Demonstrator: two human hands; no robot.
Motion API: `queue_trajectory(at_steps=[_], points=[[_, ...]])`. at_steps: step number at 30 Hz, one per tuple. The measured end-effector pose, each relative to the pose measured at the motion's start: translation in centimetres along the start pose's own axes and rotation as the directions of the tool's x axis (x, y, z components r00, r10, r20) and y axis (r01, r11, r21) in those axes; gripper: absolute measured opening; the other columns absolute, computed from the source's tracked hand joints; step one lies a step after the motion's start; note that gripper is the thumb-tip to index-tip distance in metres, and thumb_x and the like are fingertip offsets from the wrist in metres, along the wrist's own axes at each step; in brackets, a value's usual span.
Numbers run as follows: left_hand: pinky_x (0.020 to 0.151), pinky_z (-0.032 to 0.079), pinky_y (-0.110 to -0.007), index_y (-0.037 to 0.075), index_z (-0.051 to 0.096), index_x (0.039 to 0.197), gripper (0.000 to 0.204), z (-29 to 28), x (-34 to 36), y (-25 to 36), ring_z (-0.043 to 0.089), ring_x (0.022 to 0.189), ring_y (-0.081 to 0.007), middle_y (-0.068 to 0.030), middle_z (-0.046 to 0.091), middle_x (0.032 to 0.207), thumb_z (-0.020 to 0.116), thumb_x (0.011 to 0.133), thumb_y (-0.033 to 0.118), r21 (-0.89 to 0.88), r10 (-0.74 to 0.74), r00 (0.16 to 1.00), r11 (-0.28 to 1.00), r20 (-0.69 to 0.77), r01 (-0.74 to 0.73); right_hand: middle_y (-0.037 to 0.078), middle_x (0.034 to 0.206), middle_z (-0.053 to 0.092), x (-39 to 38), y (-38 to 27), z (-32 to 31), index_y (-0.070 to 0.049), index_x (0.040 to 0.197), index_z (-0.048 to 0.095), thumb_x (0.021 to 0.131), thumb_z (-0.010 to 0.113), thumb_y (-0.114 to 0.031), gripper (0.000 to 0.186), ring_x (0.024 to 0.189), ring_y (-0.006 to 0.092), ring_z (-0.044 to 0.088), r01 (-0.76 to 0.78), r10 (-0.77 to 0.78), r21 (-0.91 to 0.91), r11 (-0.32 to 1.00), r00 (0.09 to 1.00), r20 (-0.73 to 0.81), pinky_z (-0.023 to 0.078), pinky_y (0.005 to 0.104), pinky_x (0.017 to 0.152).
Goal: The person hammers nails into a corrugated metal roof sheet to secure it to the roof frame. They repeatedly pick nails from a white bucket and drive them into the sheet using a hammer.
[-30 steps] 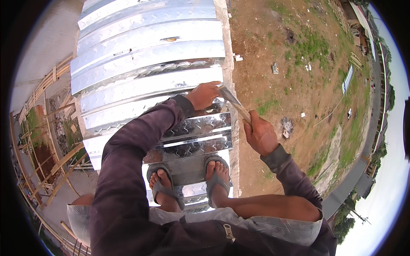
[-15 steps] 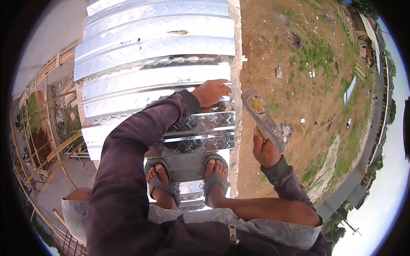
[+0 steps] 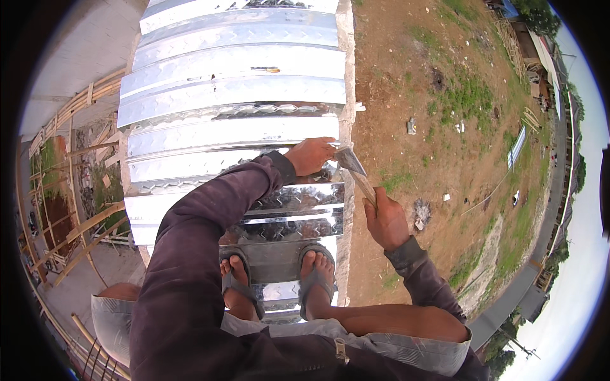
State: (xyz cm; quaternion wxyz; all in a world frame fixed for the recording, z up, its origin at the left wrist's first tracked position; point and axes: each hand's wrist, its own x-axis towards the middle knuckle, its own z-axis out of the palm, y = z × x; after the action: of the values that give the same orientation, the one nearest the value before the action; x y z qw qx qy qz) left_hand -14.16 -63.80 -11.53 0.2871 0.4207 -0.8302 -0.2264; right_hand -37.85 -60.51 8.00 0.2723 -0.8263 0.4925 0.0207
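My right hand (image 3: 387, 220) grips the wooden handle of a hatchet (image 3: 351, 161) with a worn grey metal head. The narrow back end of its head is right beside the fingertips of my left hand (image 3: 310, 156). My left hand rests at the right edge of the shiny ribbed metal sheets (image 3: 232, 131), its fingers closed in a pinch. Whatever lies between those fingertips is too small or hidden to make out. Both my feet, in dark sandals (image 3: 316, 279), stand on the sheets below my hands.
A narrow concrete edge (image 3: 345, 70) runs along the sheets' right side, with a drop to dirt and grass (image 3: 413, 82) beyond. To the left, well below, are wooden poles (image 3: 89, 228) and a concrete floor. A small orange-brown piece (image 3: 272, 70) lies on the sheets farther up.
My right hand has swung the hatchet down and left, bringing its head from out over the dirt to beside my left fingertips. My left hand keeps its place at the sheet edge.
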Motion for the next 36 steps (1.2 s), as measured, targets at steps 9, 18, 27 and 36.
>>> queue_trajectory(at_steps=[9, 18, 27, 36], points=[[0.102, 0.044, -0.042, 0.005, 0.059, 0.123, 0.043, -6.5, -2.9, 3.5, 0.051, 0.119, -0.0318, -0.0140, 0.057, 0.122, 0.066, 0.081, -0.002, 0.063, -0.193, 0.960, 0.976, -0.205, 0.209, 0.019, 0.073, 0.060, -1.0, -1.4, -1.8, 0.001, 0.124, 0.047, 0.100, 0.055, -0.021, 0.033, 0.061, 0.0325, 0.061, -0.013, 0.033, 0.317, 0.948, 0.998, -0.058, 0.046, 0.0417, 0.056], [0.080, 0.046, -0.040, 0.010, 0.074, 0.087, 0.016, -4.2, -3.5, 2.0, 0.054, 0.087, -0.0284, -0.0060, 0.061, 0.085, 0.068, 0.077, -0.001, -0.140, -0.532, 0.781, 0.844, -0.327, 0.517, 0.030, 0.083, 0.063, -0.8, -6.0, -5.3, 0.005, 0.126, 0.043, 0.095, 0.058, -0.014, 0.040, 0.078, 0.0478, 0.064, 0.158, -0.059, 0.378, 0.912, 0.964, -0.259, 0.051, 0.0476, 0.065], [0.080, 0.047, -0.039, 0.012, 0.075, 0.084, 0.015, -3.5, -4.0, 1.6, 0.055, 0.086, -0.0276, -0.0057, 0.062, 0.085, 0.068, 0.077, 0.000, -0.070, -0.523, 0.766, 0.839, -0.375, 0.539, 0.029, 0.077, 0.061, 0.7, -4.5, -3.3, 0.002, 0.108, 0.045, 0.094, 0.058, -0.012, 0.024, 0.069, 0.0482, 0.061, 0.203, -0.176, 0.155, 0.967, 0.969, -0.171, 0.047, 0.0523, 0.058], [0.086, 0.046, -0.040, 0.012, 0.075, 0.089, 0.020, -2.6, -3.5, 3.6, 0.056, 0.094, -0.0289, -0.0069, 0.063, 0.088, 0.068, 0.076, -0.001, -0.106, -0.590, 0.749, 0.801, -0.301, 0.589, 0.026, 0.074, 0.062, 0.8, 0.8, -0.1, 0.002, 0.106, 0.048, 0.094, 0.057, -0.011, 0.020, 0.070, 0.0466, 0.062, 0.058, -0.053, -0.141, 0.988, 0.998, 0.040, 0.049, 0.0503, 0.060]])
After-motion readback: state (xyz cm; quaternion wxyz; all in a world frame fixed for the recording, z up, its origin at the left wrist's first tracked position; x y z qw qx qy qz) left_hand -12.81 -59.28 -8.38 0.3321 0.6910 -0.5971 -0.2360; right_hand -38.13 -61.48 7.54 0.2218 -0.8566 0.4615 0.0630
